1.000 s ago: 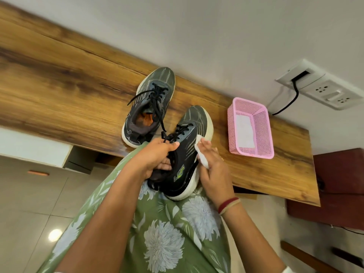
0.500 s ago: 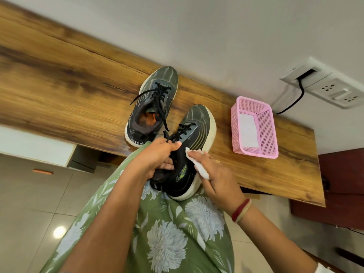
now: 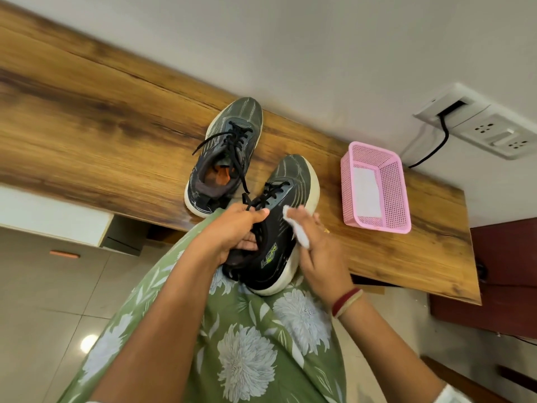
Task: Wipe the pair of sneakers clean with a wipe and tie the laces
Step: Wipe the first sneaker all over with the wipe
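Wipe [image 3: 299, 232] slid toeward on sneaker [image 3: 273, 251], right hand [image 3: 322, 257] grip pinching wipe, left hand [image 3: 229, 231] grip round collar, opening mostly hidden

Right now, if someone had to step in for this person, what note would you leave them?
Left hand grips the held sneaker at its collar. Right hand holds the wipe against that sneaker's side.
The second sneaker sits on the desk, laces loose. The pink basket to the right holds a white sheet.
Done: wiping under way on one shoe.
Left: finish it, wipe the second sneaker, tie both pairs of laces.
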The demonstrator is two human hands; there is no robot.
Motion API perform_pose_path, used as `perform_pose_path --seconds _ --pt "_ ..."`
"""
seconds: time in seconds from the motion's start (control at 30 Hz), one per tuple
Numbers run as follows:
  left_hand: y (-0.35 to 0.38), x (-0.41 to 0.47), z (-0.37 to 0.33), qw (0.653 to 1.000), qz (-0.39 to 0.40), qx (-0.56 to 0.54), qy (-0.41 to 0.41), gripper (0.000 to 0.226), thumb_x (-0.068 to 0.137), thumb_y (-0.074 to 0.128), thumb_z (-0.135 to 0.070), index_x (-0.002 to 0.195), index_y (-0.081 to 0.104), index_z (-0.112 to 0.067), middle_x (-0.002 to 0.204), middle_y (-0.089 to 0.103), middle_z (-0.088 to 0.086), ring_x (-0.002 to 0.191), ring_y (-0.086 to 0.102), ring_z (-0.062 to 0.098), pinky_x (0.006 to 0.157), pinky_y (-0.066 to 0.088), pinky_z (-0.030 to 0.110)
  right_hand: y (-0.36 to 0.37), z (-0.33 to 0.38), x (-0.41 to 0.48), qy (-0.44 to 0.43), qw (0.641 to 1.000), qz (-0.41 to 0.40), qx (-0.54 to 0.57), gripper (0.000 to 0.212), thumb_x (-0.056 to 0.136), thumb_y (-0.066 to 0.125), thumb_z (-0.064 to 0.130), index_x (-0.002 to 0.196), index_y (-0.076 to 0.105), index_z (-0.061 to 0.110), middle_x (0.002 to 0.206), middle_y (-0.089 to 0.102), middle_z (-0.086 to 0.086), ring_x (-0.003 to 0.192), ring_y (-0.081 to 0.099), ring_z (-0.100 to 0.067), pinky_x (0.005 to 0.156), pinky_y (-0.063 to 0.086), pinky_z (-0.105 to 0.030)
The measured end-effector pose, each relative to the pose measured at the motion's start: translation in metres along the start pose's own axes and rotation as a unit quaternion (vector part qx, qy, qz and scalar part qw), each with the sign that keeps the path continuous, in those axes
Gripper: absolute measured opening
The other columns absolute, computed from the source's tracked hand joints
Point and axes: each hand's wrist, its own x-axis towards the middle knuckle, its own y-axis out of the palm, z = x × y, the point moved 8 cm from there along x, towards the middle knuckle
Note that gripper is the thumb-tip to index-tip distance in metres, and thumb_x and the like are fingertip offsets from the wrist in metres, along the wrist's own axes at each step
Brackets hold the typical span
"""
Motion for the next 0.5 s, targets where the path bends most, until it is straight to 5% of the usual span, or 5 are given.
perform_pose_path --seconds 0.17,0.27,0.33,0.43,0.5 --pt "-0.005 0.003 0.001 1.000 -0.014 0.004 -0.006 0.016 0.097 0.054 -0.025 0.086 0.048 -0.014 0.071 0.047 0.002 0.056 0.047 0.013 0.041 0.045 0.018 -0.002 0.020 -0.008 0.025 0.966 0.010 0.258 0.030 0.095 0.047 0.010 0.114 0.062 0.027 0.105 0.067 0.017 0.090 0.060 0.005 0.078 0.046 -0.013" --pt "-0.001 0.000 -0.001 1.000 0.002 -0.003 0.000 0.015 0.097 0.052 -0.025 0.089 0.053 -0.013 0.074 0.056 0.001 0.053 0.051 0.011 0.044 0.047 0.019 -0.037 -0.023 0.013 0.146 0.926 -0.145 0.317 0.020 0.096 0.047 0.016 0.097 0.061 0.030 0.084 0.064 0.013 0.071 0.057 0.007 0.061 0.045 -0.011" --pt "0.000 -0.001 -0.001 1.000 0.004 -0.002 0.001 0.017 0.098 0.052 -0.025 0.084 0.053 -0.015 0.074 0.057 -0.001 0.053 0.051 0.010 0.046 0.047 0.019 -0.046 -0.030 0.023 0.145 0.949 -0.183 0.213 0.015 0.096 0.048 0.018 0.100 0.061 0.025 0.088 0.062 0.012 0.075 0.058 0.004 0.067 0.047 -0.019" --pt "0.000 -0.002 -0.003 1.000 0.000 -0.001 0.003 0.018 0.097 0.052 -0.025 0.082 0.051 -0.016 0.072 0.053 0.000 0.055 0.049 0.011 0.045 0.047 0.019 -0.001 -0.009 0.027 0.085 0.994 -0.016 0.071 0.029 0.095 0.050 0.013 0.120 0.061 0.021 0.124 0.061 0.000 0.107 0.058 -0.014 0.095 0.046 -0.034" --pt "-0.002 -0.001 -0.004 1.000 -0.013 0.004 0.011 0.019 0.098 0.052 -0.023 0.080 0.049 -0.016 0.068 0.046 -0.001 0.054 0.044 0.011 0.045 0.046 0.019 0.013 0.012 0.015 0.009 0.999 0.020 0.029 0.038 0.090 0.050 0.007 0.125 0.059 0.017 0.130 0.056 0.000 0.122 0.048 -0.007 0.111 0.032 -0.032"
